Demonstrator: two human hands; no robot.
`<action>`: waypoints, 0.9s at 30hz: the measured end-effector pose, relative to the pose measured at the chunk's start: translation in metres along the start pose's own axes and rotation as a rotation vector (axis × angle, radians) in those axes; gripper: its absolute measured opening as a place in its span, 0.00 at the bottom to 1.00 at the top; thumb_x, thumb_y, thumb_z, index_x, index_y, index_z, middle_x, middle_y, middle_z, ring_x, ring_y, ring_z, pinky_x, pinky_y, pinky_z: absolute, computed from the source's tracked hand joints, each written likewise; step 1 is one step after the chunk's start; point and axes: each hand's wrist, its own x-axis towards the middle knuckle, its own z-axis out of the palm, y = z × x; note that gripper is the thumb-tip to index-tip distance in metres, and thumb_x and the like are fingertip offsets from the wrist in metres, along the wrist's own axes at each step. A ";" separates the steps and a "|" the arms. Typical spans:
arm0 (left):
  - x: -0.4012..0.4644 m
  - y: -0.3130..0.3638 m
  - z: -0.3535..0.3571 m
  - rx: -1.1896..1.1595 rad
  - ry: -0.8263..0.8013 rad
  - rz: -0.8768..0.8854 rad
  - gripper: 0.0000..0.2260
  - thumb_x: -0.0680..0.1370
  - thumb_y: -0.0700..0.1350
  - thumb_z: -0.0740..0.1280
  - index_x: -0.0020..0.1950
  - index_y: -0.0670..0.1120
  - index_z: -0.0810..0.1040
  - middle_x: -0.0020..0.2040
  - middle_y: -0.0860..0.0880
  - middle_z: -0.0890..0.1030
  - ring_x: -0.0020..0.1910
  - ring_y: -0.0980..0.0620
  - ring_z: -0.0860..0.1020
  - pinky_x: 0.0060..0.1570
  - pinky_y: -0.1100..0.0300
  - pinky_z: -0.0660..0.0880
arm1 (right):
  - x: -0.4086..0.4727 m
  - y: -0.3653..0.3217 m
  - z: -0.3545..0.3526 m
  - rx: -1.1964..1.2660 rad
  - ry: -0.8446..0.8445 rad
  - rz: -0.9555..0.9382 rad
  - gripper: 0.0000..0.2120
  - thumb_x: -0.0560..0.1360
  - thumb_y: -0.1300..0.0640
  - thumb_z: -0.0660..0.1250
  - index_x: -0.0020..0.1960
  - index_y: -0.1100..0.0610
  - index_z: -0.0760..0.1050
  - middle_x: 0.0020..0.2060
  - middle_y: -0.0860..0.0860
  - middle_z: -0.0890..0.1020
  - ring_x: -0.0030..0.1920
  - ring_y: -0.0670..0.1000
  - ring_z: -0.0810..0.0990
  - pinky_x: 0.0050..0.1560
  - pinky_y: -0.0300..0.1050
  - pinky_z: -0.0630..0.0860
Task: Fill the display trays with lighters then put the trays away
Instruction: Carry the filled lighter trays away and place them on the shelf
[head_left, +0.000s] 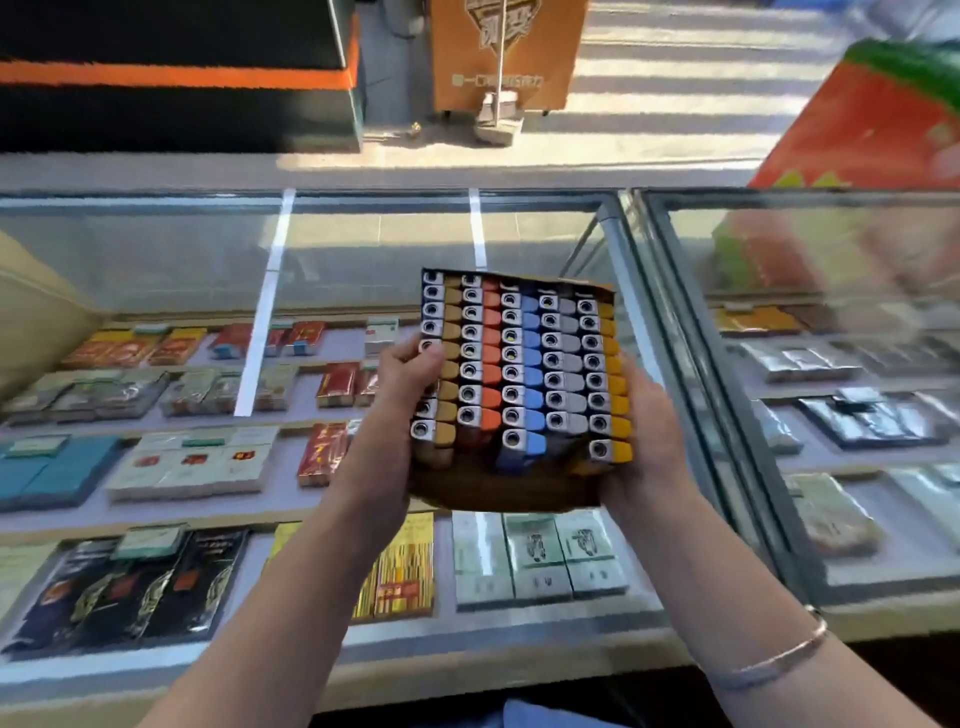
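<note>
Tray (511, 491) looks basically full: five colour rows of lighters (519, 364), maybe one gap near the front of the grey row. It's held up over the glass counter (208, 249). Left hand (402, 387) grips the left edge with fingers curled round it; right hand (647, 441) cups the right side. So filling looks about done, and stowing the tray is what's left.

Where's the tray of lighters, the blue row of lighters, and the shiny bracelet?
tray of lighters (498, 493): head view, its brown cardboard front wall.
blue row of lighters (531, 358): head view, a blue cap mid-row.
bracelet (779, 660): head view, the silver band on the right wrist.
</note>
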 end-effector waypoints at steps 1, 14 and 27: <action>0.002 -0.001 0.009 0.004 -0.037 -0.023 0.23 0.69 0.58 0.65 0.59 0.48 0.72 0.45 0.49 0.84 0.43 0.48 0.83 0.33 0.58 0.78 | -0.006 -0.007 -0.008 0.043 0.000 -0.001 0.15 0.79 0.53 0.57 0.42 0.54 0.80 0.33 0.48 0.84 0.35 0.47 0.83 0.32 0.40 0.79; -0.009 -0.059 0.195 0.102 -0.465 -0.243 0.27 0.64 0.54 0.68 0.60 0.45 0.75 0.44 0.49 0.84 0.41 0.51 0.83 0.33 0.63 0.77 | -0.107 -0.083 -0.161 0.217 0.393 -0.266 0.25 0.66 0.38 0.66 0.54 0.55 0.80 0.50 0.56 0.84 0.50 0.56 0.83 0.42 0.47 0.81; -0.122 -0.202 0.433 0.231 -0.850 -0.415 0.19 0.69 0.57 0.67 0.54 0.46 0.80 0.47 0.46 0.84 0.44 0.49 0.83 0.37 0.60 0.77 | -0.256 -0.146 -0.399 0.346 0.716 -0.490 0.20 0.69 0.47 0.66 0.56 0.58 0.79 0.51 0.58 0.83 0.51 0.58 0.82 0.45 0.50 0.81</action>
